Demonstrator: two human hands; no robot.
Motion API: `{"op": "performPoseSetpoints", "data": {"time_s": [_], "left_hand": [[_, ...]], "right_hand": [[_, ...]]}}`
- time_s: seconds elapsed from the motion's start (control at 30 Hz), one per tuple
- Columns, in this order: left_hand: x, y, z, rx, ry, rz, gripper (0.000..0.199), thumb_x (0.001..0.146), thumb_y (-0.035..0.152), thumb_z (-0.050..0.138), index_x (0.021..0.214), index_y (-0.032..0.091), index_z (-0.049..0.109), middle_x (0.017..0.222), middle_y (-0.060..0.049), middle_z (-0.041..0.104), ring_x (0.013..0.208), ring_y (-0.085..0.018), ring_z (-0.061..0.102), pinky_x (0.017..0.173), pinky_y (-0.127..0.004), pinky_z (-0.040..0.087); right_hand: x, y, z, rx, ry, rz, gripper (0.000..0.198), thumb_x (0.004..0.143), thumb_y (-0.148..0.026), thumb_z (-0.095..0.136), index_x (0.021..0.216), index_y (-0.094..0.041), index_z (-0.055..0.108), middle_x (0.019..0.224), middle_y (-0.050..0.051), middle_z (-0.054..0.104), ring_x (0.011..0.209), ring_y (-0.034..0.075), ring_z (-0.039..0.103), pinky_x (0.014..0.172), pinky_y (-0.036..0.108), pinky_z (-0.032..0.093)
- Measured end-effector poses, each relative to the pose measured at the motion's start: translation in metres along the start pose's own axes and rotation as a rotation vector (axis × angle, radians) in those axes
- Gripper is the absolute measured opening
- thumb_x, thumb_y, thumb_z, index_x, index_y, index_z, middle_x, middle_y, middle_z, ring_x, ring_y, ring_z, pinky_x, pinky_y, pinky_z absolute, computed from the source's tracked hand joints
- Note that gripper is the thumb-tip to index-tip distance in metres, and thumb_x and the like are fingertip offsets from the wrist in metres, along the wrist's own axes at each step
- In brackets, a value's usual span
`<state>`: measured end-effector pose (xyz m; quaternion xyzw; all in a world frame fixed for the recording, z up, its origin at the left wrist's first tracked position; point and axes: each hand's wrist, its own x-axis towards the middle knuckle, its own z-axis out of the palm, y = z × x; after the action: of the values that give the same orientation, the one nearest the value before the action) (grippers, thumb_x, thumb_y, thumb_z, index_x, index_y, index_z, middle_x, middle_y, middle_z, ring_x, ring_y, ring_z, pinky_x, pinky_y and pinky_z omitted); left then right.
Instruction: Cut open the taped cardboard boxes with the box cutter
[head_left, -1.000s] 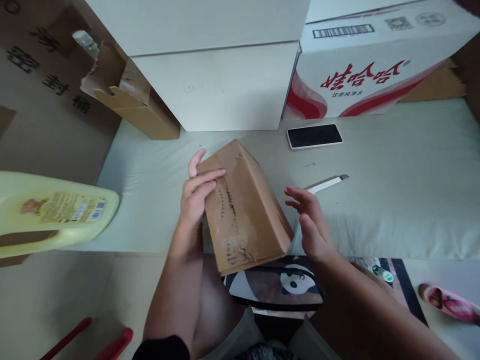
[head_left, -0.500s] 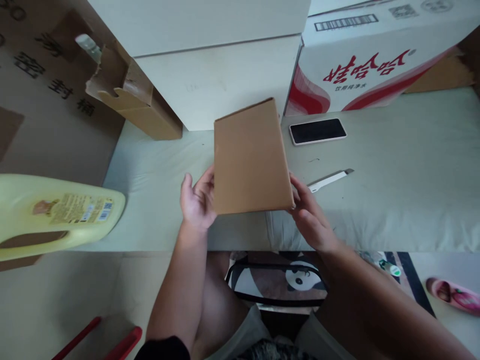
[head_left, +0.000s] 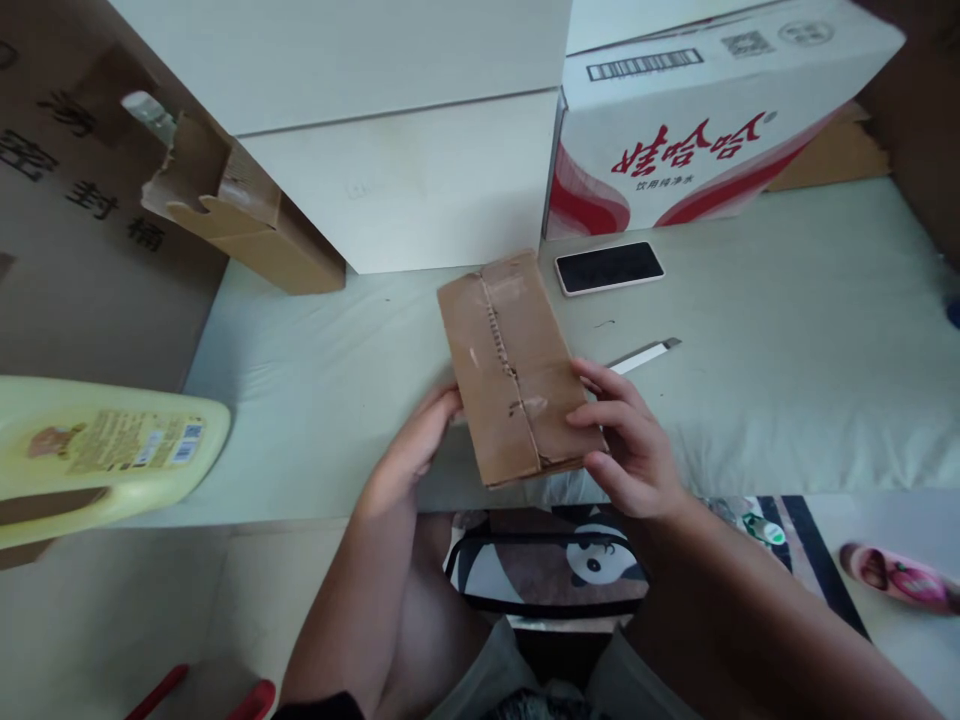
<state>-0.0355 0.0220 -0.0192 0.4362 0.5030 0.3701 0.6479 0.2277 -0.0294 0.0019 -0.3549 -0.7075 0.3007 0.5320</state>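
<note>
A brown cardboard box (head_left: 495,350) is held tilted over the pale green cushion, its taped center seam facing up toward me. My left hand (head_left: 424,435) grips the box's left side, its fingertips partly hidden behind the edge. On the opposite side, my right hand (head_left: 630,440) has its fingers on the taped face and the lower right corner. A utility knife (head_left: 643,356) with a white handle lies on the cushion just beyond my right fingers, its near end covered by them. Behind the box rests a phone (head_left: 609,268) with a dark screen.
White boxes (head_left: 420,190) and a red-and-white water carton (head_left: 675,160) stand along the back. To the left are an open narrow carton (head_left: 300,240) and a yellow jug (head_left: 150,450). The pale green cushion (head_left: 772,330) ends at a front edge above the floor.
The box has been turned from a plain face to its taped, seamed face and is lower. My right fingers have moved onto that face. The camera view has shifted slightly.
</note>
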Motion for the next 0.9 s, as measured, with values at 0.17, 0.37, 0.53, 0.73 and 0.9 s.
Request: {"op": "performPoseSetpoints", "data": {"time_s": [0.17, 0.37, 0.53, 0.73, 0.9], "left_hand": [[0.005, 0.0, 0.01, 0.109, 0.24, 0.686, 0.075, 0.087, 0.081, 0.065, 0.15, 0.04, 0.058, 0.17, -0.005, 0.047, 0.163, -0.034, 0.038, 0.133, -0.054, 0.035], [-0.003, 0.011, 0.023, 0.46, 0.221, 0.833, 0.041, 0.097, 0.065, 0.06, 0.115, 0.033, 0.078, 0.171, -0.002, 0.042, 0.167, -0.037, 0.024, 0.14, -0.061, 0.012], [-0.004, 0.009, 0.023, 0.433, 0.26, 0.79, 0.041, 0.095, 0.067, 0.059, 0.103, 0.031, 0.077, 0.164, -0.002, 0.048, 0.162, -0.039, 0.03, 0.141, -0.062, 0.01], [-0.003, 0.007, 0.027, 0.445, 0.289, 0.791, 0.047, 0.097, 0.07, 0.052, 0.101, 0.029, 0.074, 0.158, -0.006, 0.052, 0.159, -0.039, 0.035, 0.138, -0.065, 0.01], [-0.002, 0.006, 0.028, 0.47, 0.315, 0.852, 0.045, 0.1, 0.066, 0.049, 0.104, 0.028, 0.073, 0.155, -0.007, 0.054, 0.156, -0.036, 0.04, 0.137, -0.063, 0.017]], "right_hand": [[0.0, 0.009, 0.004, 0.032, 0.017, 0.102, 0.021, 0.099, -0.048, 0.067, 0.107, -0.028, 0.066, 0.155, 0.013, 0.059, 0.143, 0.033, 0.061, 0.115, 0.058, 0.056], [-0.005, 0.015, 0.013, 0.128, -0.009, 0.154, 0.016, 0.103, -0.045, 0.061, 0.108, -0.03, 0.064, 0.161, 0.008, 0.053, 0.152, 0.03, 0.052, 0.12, 0.057, 0.05], [-0.006, 0.014, 0.013, 0.085, 0.0, 0.173, 0.021, 0.104, -0.049, 0.056, 0.111, -0.031, 0.063, 0.158, 0.008, 0.053, 0.15, 0.032, 0.052, 0.121, 0.062, 0.047], [-0.007, 0.016, 0.014, 0.041, -0.001, 0.178, 0.026, 0.104, -0.053, 0.053, 0.114, -0.032, 0.062, 0.153, 0.009, 0.055, 0.146, 0.033, 0.054, 0.118, 0.062, 0.048], [-0.01, 0.017, 0.013, 0.089, -0.016, 0.168, 0.025, 0.104, -0.052, 0.053, 0.117, -0.032, 0.061, 0.15, 0.009, 0.055, 0.145, 0.032, 0.054, 0.116, 0.06, 0.049]]}}
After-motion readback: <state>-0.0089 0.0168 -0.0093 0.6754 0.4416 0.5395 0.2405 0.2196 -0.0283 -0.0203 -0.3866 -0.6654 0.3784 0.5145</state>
